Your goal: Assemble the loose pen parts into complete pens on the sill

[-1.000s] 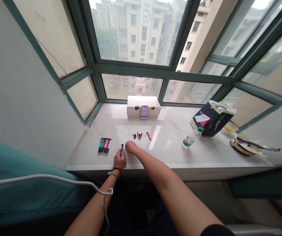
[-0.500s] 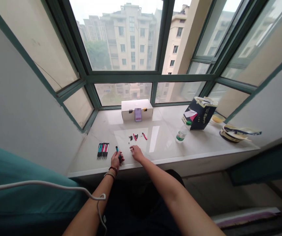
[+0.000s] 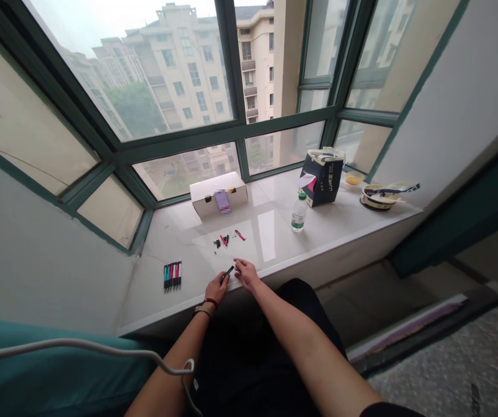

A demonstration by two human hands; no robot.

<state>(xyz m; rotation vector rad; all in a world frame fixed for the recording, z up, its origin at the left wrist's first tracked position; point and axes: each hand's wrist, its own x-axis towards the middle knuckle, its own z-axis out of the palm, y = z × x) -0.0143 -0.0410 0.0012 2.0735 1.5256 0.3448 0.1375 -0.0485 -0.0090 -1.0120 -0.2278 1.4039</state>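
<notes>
Wrapped around a slim dark pen (image 3: 227, 274), the left hand (image 3: 216, 288) has its fingers curled closed on the barrel, which slants up toward the other hand. Beside its upper end, the right hand (image 3: 245, 274) has thumb and fingertips drawn close together; whether they pinch a small part, I cannot tell. Both are over the front edge of a glossy white sill (image 3: 270, 255) with faint grey marbling.

Writing is scarce. Pale characters run down the side of a dark blue paper bag (image 3: 327, 182), too small to read surely, and a white and pink slip (image 3: 308, 182) sits on its front. Beside the bag, a clear plastic bottle (image 3: 297, 221) with a ribbed green cap wears a green and white label, its words also too small. On the front of a long white cardboard box (image 3: 203, 202) are black and yellow marks, and a purple packet (image 3: 222, 202) there is blurred into squares.

To the left of the hands, a neat row of pens (image 3: 173, 275) lies side by side, with teal, red and white barrels and black grips. Beyond the hands are scattered black and red pen parts (image 3: 224, 241), with one red piece (image 3: 240, 235) just apart. Far right, a round tub (image 3: 374, 204) has a dark band.
</notes>
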